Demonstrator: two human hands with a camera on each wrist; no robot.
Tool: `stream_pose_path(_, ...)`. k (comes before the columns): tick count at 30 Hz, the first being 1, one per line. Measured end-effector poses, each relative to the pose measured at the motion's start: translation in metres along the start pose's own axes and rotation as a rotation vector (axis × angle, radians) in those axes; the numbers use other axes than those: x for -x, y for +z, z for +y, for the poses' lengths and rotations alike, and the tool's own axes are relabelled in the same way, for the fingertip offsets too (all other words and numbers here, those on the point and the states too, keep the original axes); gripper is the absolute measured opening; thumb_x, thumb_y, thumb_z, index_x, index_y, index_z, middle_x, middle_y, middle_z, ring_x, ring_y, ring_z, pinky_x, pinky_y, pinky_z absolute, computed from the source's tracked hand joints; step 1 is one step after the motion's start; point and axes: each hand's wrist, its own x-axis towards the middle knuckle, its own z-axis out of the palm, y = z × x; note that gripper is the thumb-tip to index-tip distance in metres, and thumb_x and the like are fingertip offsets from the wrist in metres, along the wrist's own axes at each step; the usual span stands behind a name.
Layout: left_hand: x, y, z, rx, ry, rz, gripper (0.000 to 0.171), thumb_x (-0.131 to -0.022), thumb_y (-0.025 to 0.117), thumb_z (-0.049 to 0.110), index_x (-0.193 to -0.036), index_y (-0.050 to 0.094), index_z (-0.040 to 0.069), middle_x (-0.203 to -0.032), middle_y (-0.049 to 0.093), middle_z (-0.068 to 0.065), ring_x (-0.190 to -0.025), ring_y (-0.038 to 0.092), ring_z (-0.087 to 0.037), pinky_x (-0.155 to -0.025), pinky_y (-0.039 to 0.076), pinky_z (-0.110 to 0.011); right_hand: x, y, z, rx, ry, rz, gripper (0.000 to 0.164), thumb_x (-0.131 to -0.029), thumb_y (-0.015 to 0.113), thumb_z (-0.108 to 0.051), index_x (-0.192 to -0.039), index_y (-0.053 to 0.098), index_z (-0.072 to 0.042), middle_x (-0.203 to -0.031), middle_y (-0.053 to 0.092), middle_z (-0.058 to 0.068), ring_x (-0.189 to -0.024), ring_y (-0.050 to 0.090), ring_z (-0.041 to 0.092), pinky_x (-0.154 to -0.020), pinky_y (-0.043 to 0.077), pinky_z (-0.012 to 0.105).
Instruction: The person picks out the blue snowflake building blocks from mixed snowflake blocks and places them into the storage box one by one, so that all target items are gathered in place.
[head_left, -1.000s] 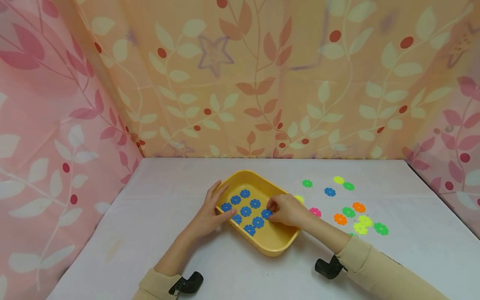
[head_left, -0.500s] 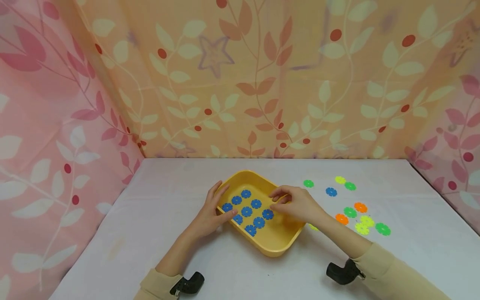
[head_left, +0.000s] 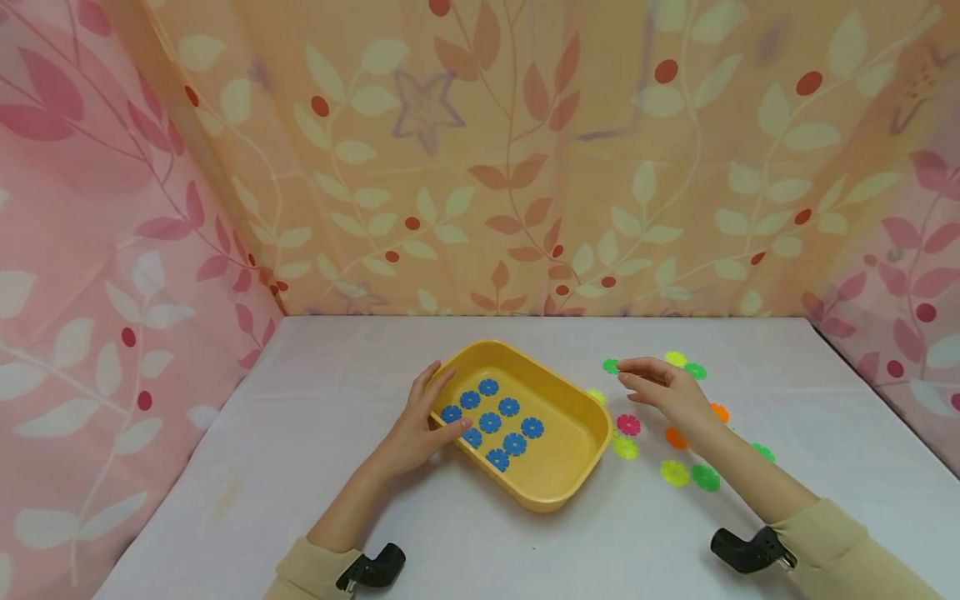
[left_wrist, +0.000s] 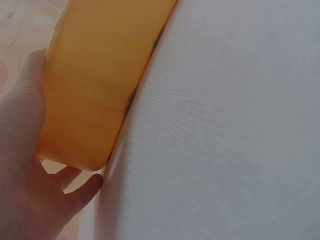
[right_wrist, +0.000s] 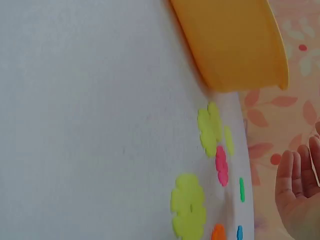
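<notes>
My left hand (head_left: 415, 433) grips the left corner of a yellow plastic tray (head_left: 566, 450), its thumb over the rim. In the left wrist view the fingers (left_wrist: 82, 195) curl by the tray's end wall (left_wrist: 95, 100). Several blue notched flower-shaped discs (head_left: 490, 422) lie spread over the left part of the tray floor. Right of the tray, my right hand (head_left: 678, 402) hovers over loose discs with relaxed fingers and holds nothing. A green disc (head_left: 611, 366) lies just beyond its fingertips. The right wrist view shows this hand (right_wrist: 300, 192) raised above the white tabletop.
Loose discs lie right of the tray: a pink disc (head_left: 628, 425), a yellow disc (head_left: 675, 473), a green disc (head_left: 706, 477), an orange disc (head_left: 676, 437) and others partly under the right arm. A blue disc (right_wrist: 239, 232) shows in the right wrist view. Patterned curtains (head_left: 510, 167) enclose the white table (head_left: 337, 358).
My right hand has let go of a blue disc in the tray and moved right, out over the loose discs. The left hand and the tray stay put.
</notes>
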Motion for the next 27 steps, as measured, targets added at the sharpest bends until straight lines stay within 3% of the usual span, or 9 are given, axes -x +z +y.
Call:
stream_pose_path(7,0.0,0.0,-0.001,-0.006,-0.004,-0.004,0.082,-0.087,0.073,0.039,-0.154,0.029,0.025,-0.162,0.003,0.001,-0.146,0.012,-0.032,-0.11,0.018,-0.062,-0.005,-0.029,0.014,0.068,0.091,0.055,0.069,-0.093,0.061,-0.05,-0.141,0.047,-0.004,-0.137,0.051,0.013,-0.115,0.056,0.031,-0.093,0.049,0.029)
stream_pose_path(13,0.0,0.0,-0.002,-0.007,-0.007,-0.003,0.082,-0.087,0.073,0.039,-0.154,0.028,0.025,-0.162,0.003,-0.001,-0.146,0.012,-0.032,-0.11,0.018,-0.062,-0.01,-0.05,0.025,0.178,0.119,0.039,0.065,-0.097,0.057,-0.044,-0.143,0.044,-0.001,-0.145,0.041,0.022,-0.112,0.057,0.032,-0.086,0.051,0.023)
stream_pose_path(17,0.0,-0.001,-0.001,0.002,-0.012,-0.003,0.082,-0.087,0.073,0.038,-0.154,0.028,0.026,-0.162,0.002,0.001,-0.146,0.013,-0.032,-0.111,0.018,-0.061,-0.015,-0.057,0.029,0.283,0.132,0.015,0.059,-0.097,0.059,-0.037,-0.141,0.046,0.001,-0.141,0.044,0.025,-0.106,0.06,0.03,-0.081,0.051,0.02)
stream_pose_path(22,0.0,-0.001,-0.001,0.001,-0.017,-0.001,0.081,-0.088,0.073,0.038,-0.154,0.028,0.026,-0.162,0.002,0.002,-0.146,0.013,-0.031,-0.111,0.018,-0.061,-0.02,-0.06,0.035,0.417,0.124,0.015,0.055,-0.095,0.064,-0.033,-0.135,0.051,0.001,-0.128,0.053,0.025,-0.101,0.059,0.033,-0.077,0.052,0.026)
stream_pose_path(27,0.0,0.0,-0.001,0.008,-0.016,-0.004,0.081,-0.088,0.073,0.038,-0.154,0.028,0.026,-0.161,0.002,0.005,-0.146,0.013,-0.031,-0.111,0.018,-0.061,-0.024,-0.061,0.042,0.552,0.077,0.038,0.051,-0.092,0.068,-0.03,-0.128,0.056,0.003,-0.117,0.059,0.022,-0.103,0.054,0.036,-0.084,0.05,0.04)
